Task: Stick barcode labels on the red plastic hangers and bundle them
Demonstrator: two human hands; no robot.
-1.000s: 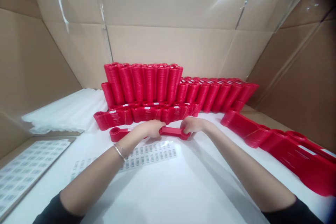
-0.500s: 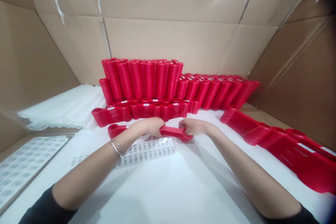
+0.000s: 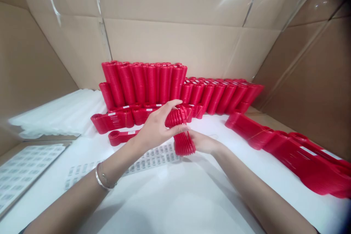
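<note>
A small stack of red plastic pieces with ringed ends (image 3: pixel 184 143) is held up on its side over the white table, its layers slightly fanned. My left hand (image 3: pixel 157 124) grips its upper end, with the thumb across the near side and the fingers over the top. My right hand (image 3: pixel 201 142) holds the lower end from the right, its fingers mostly hidden behind the stack. Beneath my left forearm lies a sheet of small printed labels (image 3: pixel 153 159). A single flat red piece with a white label (image 3: pixel 120 137) rests just behind that sheet, partly covered by my left arm.
Tall stacks of red pieces (image 3: pixel 142 84) stand along the back cardboard wall (image 3: pixel 175 40). Banded red bundles (image 3: pixel 285 153) run down the right side. White foam-like sleeves (image 3: pixel 60 113) are piled at left, near another label sheet (image 3: pixel 22 172).
Both hands have lifted the red stack from lying flat and turned it on its side. My left hand has moved up onto its top end. The view has shifted slightly.
</note>
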